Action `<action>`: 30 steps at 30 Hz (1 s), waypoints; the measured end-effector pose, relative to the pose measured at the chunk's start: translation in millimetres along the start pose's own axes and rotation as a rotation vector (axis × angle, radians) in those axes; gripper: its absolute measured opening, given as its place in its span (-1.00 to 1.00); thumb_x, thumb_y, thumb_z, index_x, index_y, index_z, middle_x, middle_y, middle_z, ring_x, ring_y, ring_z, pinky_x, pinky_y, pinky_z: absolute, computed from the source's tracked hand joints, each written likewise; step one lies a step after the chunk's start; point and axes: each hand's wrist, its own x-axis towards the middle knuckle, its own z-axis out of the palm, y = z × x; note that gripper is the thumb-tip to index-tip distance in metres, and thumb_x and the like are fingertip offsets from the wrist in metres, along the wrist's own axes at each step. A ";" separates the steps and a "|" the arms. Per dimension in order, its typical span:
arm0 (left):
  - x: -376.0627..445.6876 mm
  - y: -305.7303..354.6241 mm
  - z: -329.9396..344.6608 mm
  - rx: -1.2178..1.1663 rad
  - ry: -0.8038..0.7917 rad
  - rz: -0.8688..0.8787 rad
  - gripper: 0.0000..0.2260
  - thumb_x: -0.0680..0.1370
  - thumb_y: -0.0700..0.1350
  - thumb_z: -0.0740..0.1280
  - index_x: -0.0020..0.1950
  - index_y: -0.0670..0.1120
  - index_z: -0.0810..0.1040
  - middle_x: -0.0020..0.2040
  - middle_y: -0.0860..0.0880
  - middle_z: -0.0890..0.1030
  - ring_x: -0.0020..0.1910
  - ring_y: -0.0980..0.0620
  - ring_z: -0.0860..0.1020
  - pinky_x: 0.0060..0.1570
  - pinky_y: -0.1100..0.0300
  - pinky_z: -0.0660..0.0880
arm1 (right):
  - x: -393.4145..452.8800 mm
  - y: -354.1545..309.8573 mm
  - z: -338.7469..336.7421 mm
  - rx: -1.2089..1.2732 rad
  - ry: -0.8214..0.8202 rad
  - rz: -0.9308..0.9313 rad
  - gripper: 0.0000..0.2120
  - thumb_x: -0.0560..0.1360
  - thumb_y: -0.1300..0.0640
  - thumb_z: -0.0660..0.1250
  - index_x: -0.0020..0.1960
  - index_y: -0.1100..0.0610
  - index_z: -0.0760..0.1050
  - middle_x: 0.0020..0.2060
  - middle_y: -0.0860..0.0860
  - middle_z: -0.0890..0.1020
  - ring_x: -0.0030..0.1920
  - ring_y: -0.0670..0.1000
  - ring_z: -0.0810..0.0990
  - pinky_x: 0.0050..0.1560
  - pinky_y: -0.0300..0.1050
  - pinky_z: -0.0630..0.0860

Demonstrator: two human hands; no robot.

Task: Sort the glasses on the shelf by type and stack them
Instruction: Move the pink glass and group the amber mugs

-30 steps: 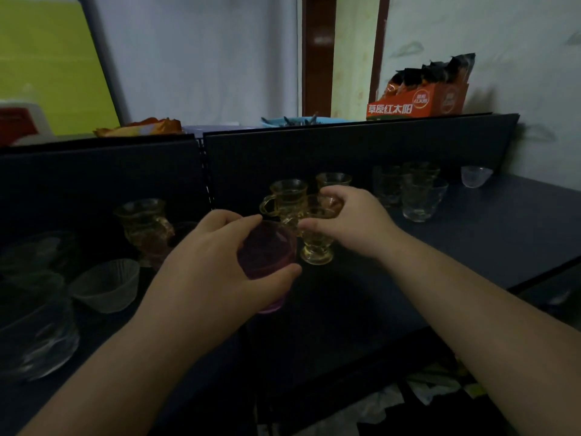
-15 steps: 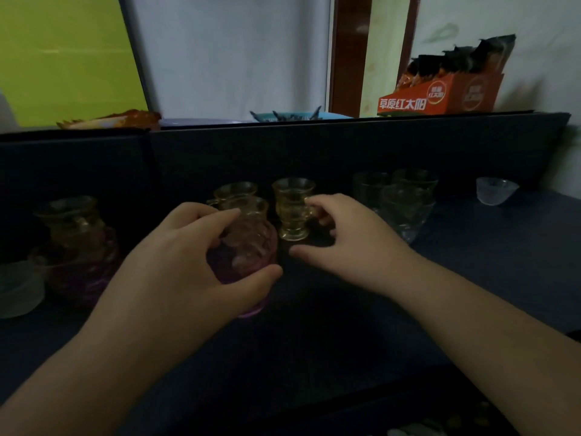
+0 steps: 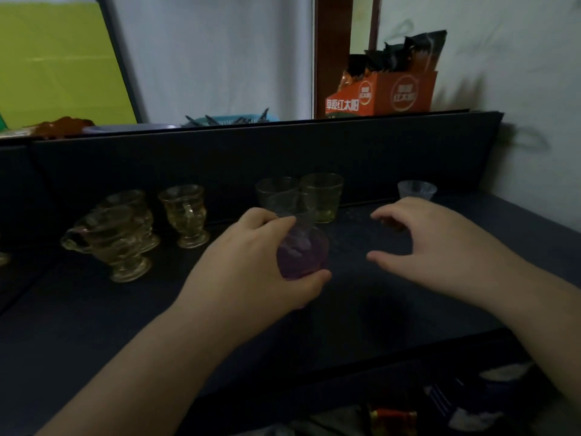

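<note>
**Purple glass in your left hand, risk of knocking the others**

Your left hand grips the purple glass, fingers over the top and thumb under its lower side, above the middle of the shelf. Your right hand holds nothing; its fingers are spread and loosely curved, above the shelf to the right of the glass.

Just behind the purple glass, near the back edge, stand the clear tumblers. The amber footed cups stand toward the back left, two of them close together. A small clear bowl sits at the back right corner.

The danger, I think, is the small gap: if you move the purple glass backward, your knuckles may hit the tumblers and tip them. The light is also weak, so clear rims are hard to see.
</note>
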 end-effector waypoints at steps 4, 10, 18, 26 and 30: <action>25.3 32.4 28.5 0.060 -0.041 0.032 -0.24 0.34 0.47 0.24 0.45 0.12 0.30 0.26 0.19 0.34 0.14 0.18 0.39 0.09 0.22 0.42 | -8.5 29.3 -6.9 -0.002 -0.031 0.026 -0.39 0.36 -0.30 0.33 0.35 -0.09 0.46 0.12 -0.21 0.50 0.11 -0.15 0.51 0.16 -0.10 0.50; 67.0 60.9 58.5 0.251 -0.069 0.126 -0.36 0.43 0.42 0.13 0.36 0.06 0.37 0.24 0.01 0.41 0.21 -0.02 0.37 0.18 0.08 0.37 | -15.8 57.8 -9.0 0.047 -0.031 0.052 -0.42 0.35 -0.28 0.35 0.33 -0.10 0.48 0.07 -0.21 0.50 0.07 -0.18 0.51 0.10 -0.13 0.51; 109.5 65.5 76.2 0.540 -0.090 0.104 -0.34 0.46 0.40 0.01 0.35 0.01 0.41 0.23 -0.05 0.47 0.22 -0.10 0.37 0.20 -0.06 0.25 | -21.6 83.1 -11.4 0.047 -0.032 0.062 -0.42 0.39 -0.29 0.38 0.35 -0.11 0.45 0.11 -0.24 0.47 0.11 -0.20 0.50 0.13 -0.14 0.50; 122.3 54.4 75.9 0.557 -0.114 0.085 -0.40 0.46 0.34 0.12 0.36 0.00 0.39 0.27 -0.05 0.42 0.23 -0.11 0.35 0.21 -0.04 0.25 | -23.7 89.9 -10.4 0.078 -0.030 0.049 -0.40 0.37 -0.31 0.36 0.34 -0.11 0.46 0.12 -0.23 0.48 0.12 -0.20 0.50 0.14 -0.13 0.51; 112.3 47.3 68.0 0.504 -0.085 0.068 -0.40 0.46 0.34 0.14 0.40 0.04 0.35 0.31 -0.02 0.41 0.27 -0.08 0.33 0.26 -0.04 0.22 | -21.9 83.2 -6.7 0.105 -0.032 0.030 -0.42 0.39 -0.29 0.37 0.36 -0.13 0.44 0.14 -0.23 0.47 0.13 -0.20 0.50 0.14 -0.14 0.50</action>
